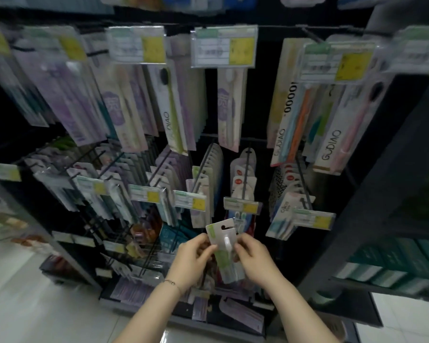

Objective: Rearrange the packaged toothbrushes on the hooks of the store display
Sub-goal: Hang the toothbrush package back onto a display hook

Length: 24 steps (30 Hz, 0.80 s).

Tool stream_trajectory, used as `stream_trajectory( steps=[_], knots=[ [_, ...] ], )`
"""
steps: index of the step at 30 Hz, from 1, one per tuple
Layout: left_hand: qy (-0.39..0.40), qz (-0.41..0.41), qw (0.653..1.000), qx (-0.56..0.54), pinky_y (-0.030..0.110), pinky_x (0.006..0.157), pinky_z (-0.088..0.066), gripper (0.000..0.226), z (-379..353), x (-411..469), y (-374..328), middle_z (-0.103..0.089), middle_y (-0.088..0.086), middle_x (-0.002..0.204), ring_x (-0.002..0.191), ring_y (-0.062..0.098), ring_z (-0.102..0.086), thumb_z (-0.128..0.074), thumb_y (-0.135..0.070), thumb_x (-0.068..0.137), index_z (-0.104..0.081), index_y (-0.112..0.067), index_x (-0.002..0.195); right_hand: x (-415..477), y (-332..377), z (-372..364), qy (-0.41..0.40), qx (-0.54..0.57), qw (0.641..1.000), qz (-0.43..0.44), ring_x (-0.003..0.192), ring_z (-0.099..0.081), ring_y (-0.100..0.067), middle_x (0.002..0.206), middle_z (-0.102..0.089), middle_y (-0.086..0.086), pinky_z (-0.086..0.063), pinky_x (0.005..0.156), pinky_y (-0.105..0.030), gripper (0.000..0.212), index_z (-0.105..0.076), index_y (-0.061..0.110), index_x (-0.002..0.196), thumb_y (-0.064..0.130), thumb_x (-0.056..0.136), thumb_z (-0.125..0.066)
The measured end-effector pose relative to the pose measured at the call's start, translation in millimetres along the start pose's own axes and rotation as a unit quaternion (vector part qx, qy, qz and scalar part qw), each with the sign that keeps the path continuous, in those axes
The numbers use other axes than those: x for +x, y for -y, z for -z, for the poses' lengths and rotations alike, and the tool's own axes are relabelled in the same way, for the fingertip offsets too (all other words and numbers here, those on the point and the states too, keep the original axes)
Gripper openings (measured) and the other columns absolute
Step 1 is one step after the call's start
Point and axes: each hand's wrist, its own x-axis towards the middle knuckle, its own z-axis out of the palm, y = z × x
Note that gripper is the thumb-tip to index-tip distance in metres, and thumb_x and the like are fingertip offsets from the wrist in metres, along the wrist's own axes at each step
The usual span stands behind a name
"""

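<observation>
While pinching the flat white-and-green carded toothbrush pack (224,246) in left grip (192,256) and right grip (254,256), below a yellow-and-white price tag (242,206) and hanging on nothing, seemingly mid-transfer, next needing its slot threading onto a black wire hook (247,169).

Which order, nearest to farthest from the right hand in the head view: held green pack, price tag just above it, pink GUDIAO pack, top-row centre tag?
From the right hand:
1. green pack, pinched in its fingers.
2. price tag, just above.
3. pink GUDIAO pack, upper right.
4. top-row centre tag, high up.
</observation>
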Motion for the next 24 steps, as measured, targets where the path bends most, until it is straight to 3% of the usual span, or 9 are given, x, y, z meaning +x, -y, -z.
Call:
stream_trajectory(
  steps=[4,9,12,15,19,21,24],
  knots=[
    [-0.022,-0.027,0.999,-0.006,0.032,0.079,-0.059,0.016,39.6,-5.6,-2.5,-0.074,-0.017,0.094,0.087,0.002,-0.069,-0.063,-0.026,0.097,-0.071,-0.030,0.110,3.2,30.1,-17.2,-0.001,0.017,0.999,0.039,0.081,-0.066,-0.007,0.085,-0.069,0.012,-0.054,0.078,-0.027,0.023,-0.064,0.034,0.089,0.015,0.097,-0.055],
    [-0.047,-0.077,0.996,-0.012,0.022,0.075,-0.055,0.009,88.2,-5.2,-17.6,-0.071,-0.019,0.089,0.086,-0.001,-0.067,-0.063,-0.022,0.098,-0.070,-0.028,0.098,5.0,76.5,-38.6,-0.030,0.064,0.993,0.090,0.078,-0.066,-0.009,0.084,-0.069,0.009,-0.053,0.073,-0.024,0.021,-0.067,0.029,0.096,0.010,0.097,-0.056],
    [-0.067,-0.103,0.992,-0.010,0.027,0.072,-0.056,0.009,114.8,-1.1,-25.8,-0.069,-0.014,0.085,0.082,0.003,-0.066,-0.061,-0.023,0.098,-0.068,-0.023,0.093,7.8,102.9,-51.1,-0.062,0.096,0.987,0.113,0.076,-0.066,-0.009,0.088,-0.070,0.009,-0.053,0.068,-0.024,0.019,-0.067,0.027,0.101,0.012,0.098,-0.057],
    [-0.078,-0.122,0.989,-0.021,0.022,0.067,-0.050,0.017,138.9,5.5,-33.4,-0.065,-0.016,0.079,0.075,0.003,-0.063,-0.060,-0.022,0.099,-0.062,-0.031,0.085,10.5,123.2,-63.1,-0.078,0.112,0.986,0.101,0.070,-0.065,-0.008,0.085,-0.069,0.012,-0.053,0.062,-0.025,0.014,-0.067,0.028,0.104,0.020,0.099,-0.057],
    [-0.086,-0.140,0.985,-0.050,0.038,0.066,-0.052,0.017,165.8,16.9,-39.4,-0.061,-0.006,0.073,0.070,0.015,-0.062,-0.059,-0.024,0.100,-0.061,-0.023,0.083,15.7,136.8,-74.9,-0.098,0.115,0.985,0.079,0.064,-0.064,-0.013,0.093,-0.071,0.009,-0.057,0.064,-0.031,0.013,-0.067,0.032,0.106,0.029,0.099,-0.056],
    [-0.087,-0.148,0.983,-0.070,0.033,0.063,-0.052,0.017,176.0,22.3,-45.4,-0.061,-0.006,0.073,0.071,0.015,-0.062,-0.058,-0.022,0.100,-0.061,-0.022,0.083,18.2,139.9,-79.8,-0.115,0.117,0.984,0.069,0.063,-0.063,-0.012,0.095,-0.071,0.007,-0.056,0.064,-0.031,0.014,-0.067,0.031,0.105,0.031,0.100,-0.055],
    [-0.077,-0.161,0.978,-0.109,0.028,0.065,-0.054,0.014,186.9,30.4,-55.8,-0.064,-0.003,0.078,0.073,0.016,-0.064,-0.058,-0.020,0.100,-0.064,-0.017,0.088,20.3,145.4,-84.6,-0.142,0.114,0.981,0.060,0.063,-0.062,-0.013,0.082,-0.068,0.006,-0.054,0.062,-0.026,0.016,-0.068,0.027,0.100,0.031,0.101,-0.053]
  ],
)
